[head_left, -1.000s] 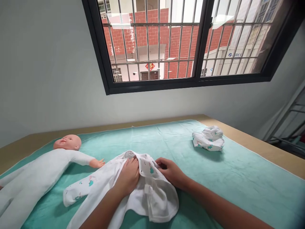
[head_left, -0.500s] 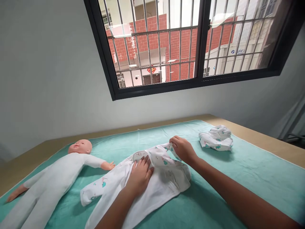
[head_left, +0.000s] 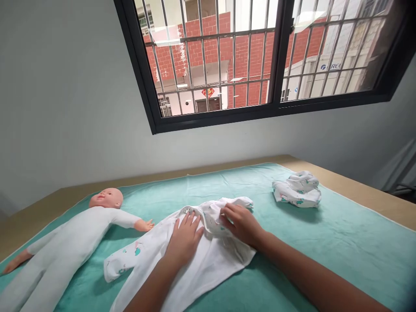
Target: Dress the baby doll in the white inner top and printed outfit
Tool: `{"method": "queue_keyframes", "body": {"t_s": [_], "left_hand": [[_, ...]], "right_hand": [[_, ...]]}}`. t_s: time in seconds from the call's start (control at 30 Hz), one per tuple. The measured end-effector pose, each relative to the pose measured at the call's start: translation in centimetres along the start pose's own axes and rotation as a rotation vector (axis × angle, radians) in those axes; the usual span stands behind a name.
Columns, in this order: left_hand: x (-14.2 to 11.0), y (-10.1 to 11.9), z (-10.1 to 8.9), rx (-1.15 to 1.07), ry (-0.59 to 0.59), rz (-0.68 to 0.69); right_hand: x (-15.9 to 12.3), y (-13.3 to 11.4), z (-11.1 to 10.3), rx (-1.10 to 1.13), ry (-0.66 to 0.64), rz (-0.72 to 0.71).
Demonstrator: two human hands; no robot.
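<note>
A white baby shirt (head_left: 211,273) with small green and pink prints lies spread before me, its left sleeve stretched out toward the doll. My left hand (head_left: 185,238) rests flat on the shirt just below the neckline, fingers extended. On the right side of the shirt, my right hand (head_left: 241,223) has its fingers curled and closed on the printed cloth; the fingertips are partly hidden. The right sleeve is bunched beyond that hand. To the left lies a baby doll (head_left: 81,232) in a pale bodysuit, face up, its hand close to the shirt's shoulder.
A green towel (head_left: 354,234) covers most of the wooden table (head_left: 344,180). Toward the back right sits a bundled printed garment (head_left: 296,190). Behind the table stand a grey wall (head_left: 74,95) and a dark-framed barred window (head_left: 214,123).
My right hand has moved left and nearer, from the raised sleeve to the shirt's right side. The sleeve now lies bunched behind it. My left hand stays on the shirt.
</note>
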State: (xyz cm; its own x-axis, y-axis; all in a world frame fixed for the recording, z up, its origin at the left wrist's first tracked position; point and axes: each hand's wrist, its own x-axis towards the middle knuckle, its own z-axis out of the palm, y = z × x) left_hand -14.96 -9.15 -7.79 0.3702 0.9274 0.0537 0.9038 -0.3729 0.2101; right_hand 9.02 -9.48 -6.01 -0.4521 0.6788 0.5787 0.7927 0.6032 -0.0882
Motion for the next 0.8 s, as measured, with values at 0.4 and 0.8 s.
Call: {"method": "queue_keyframes", "body": {"t_s": [0.4, 0.8], "left_hand": [[0.1, -2.0, -0.2, -0.005, 0.101, -0.118], [0.4, -2.5, 0.0, -0.016, 0.104, -0.093]], "right_hand": [[-0.3, 2.2, 1.8, 0.099, 0.025, 0.442], [-1.0, 6.1, 0.3, -0.180, -0.128, 0.549]]}}
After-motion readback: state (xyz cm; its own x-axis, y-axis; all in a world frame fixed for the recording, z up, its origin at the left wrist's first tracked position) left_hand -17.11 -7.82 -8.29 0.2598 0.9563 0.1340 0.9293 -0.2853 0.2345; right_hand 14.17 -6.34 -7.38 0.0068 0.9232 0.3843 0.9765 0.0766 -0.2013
